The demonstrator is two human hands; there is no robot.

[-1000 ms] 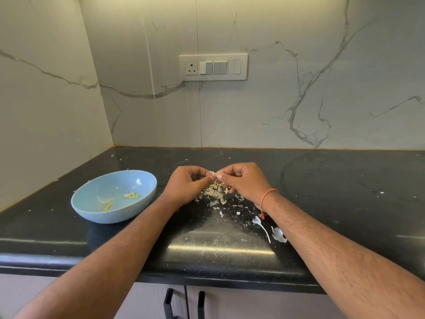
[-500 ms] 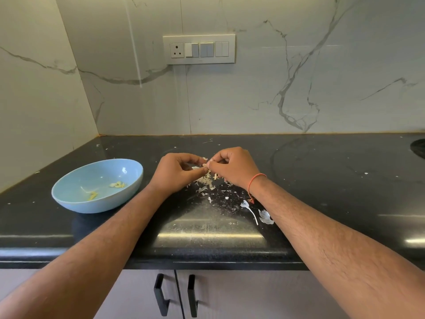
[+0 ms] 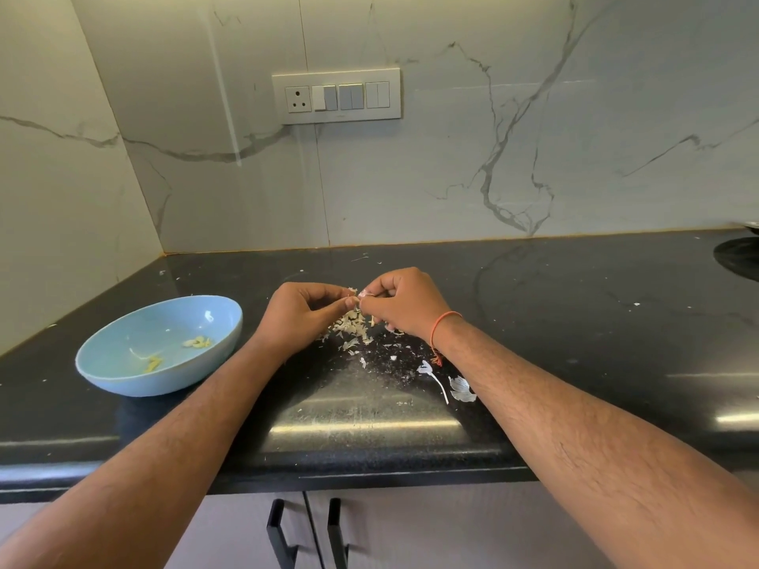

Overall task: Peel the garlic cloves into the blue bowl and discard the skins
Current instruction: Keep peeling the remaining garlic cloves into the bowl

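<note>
A small garlic clove (image 3: pixel 361 294) is pinched between the fingertips of my left hand (image 3: pixel 302 314) and my right hand (image 3: pixel 400 305), a little above the black counter (image 3: pixel 575 322). Most of the clove is hidden by my fingers. Under the hands lies a heap of papery garlic skins (image 3: pixel 351 324). The blue bowl (image 3: pixel 123 375) stands to the left of my left forearm. It holds a few peeled cloves (image 3: pixel 197 342) and another pale piece (image 3: pixel 152 364).
Larger white skin scraps (image 3: pixel 462 390) lie by my right forearm, with flakes scattered around. A dark round object (image 3: pixel 739 256) sits at the far right edge. A switch panel (image 3: pixel 336 96) is on the marble wall. Cabinet handles (image 3: pixel 304 531) are below the counter edge.
Both hands stay together on the clove over the skin heap; the fingertips shift slightly. The camera view has moved a little.
</note>
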